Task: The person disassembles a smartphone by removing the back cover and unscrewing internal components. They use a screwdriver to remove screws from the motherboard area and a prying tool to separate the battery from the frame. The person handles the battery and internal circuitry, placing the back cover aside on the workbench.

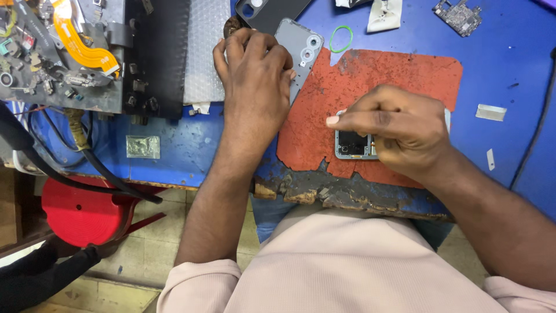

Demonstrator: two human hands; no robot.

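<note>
Pale pink shirt below, we see our right hand pinching over the opened grey phone frame on the worn red mat; our left hand presses a grey back cover. Loose parts could slide off the table.

Under my right hand: phone frame, pale metal-look rim, dull. Beneath it, red mat, matt, rubbery-looking, pitted and scuffed. Under my left hand: grey back cover, smooth plastic-look, satin. Bench top, blue painted, worn; front edge chipped to rough wood. Bubble wrap, clear, glossy. My shirt, ribbed cloth.
</note>
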